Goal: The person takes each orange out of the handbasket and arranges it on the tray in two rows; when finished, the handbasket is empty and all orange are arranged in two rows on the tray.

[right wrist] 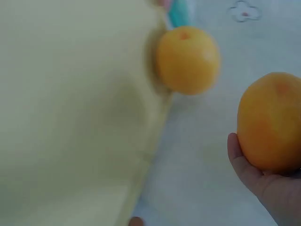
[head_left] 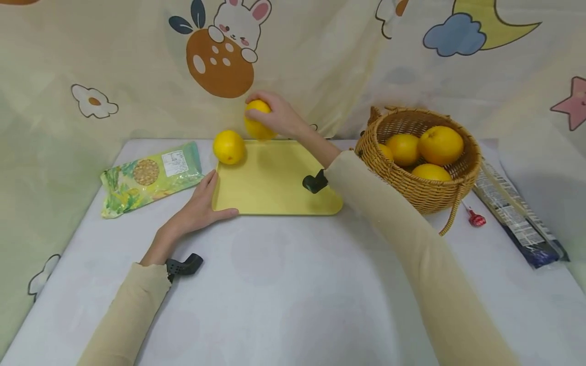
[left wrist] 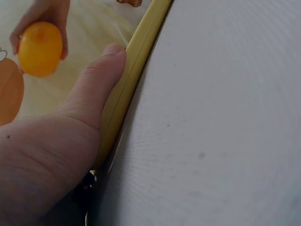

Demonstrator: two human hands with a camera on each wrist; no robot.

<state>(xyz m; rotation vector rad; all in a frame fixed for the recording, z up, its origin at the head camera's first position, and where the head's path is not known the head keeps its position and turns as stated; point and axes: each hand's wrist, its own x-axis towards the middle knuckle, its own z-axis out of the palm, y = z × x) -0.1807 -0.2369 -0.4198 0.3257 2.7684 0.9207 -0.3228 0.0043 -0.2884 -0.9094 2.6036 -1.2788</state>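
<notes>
My right hand point(head_left: 277, 116) grips an orange point(head_left: 259, 120) and holds it up over the back edge of a yellow tray point(head_left: 279, 183). In the right wrist view, fingers curl around the held orange point(right wrist: 273, 122). A second orange point(head_left: 229, 147) sits at the tray's back left corner. At the front left corner, my left hand point(head_left: 199, 206) touches the tray, its fingers along the left side and its thumb lying straight along the front edge. The left wrist view shows that thumb point(left wrist: 96, 84) against the tray's rim point(left wrist: 123, 94).
A wicker basket point(head_left: 426, 195) with several oranges stands to the right, its handle hanging in front. Beside it lie a red-wrapped lollipop point(head_left: 476, 218) and a long dark package point(head_left: 522, 213). Left of the tray lies a green food packet point(head_left: 153, 178). A printed cloth point(head_left: 320, 66) hangs behind.
</notes>
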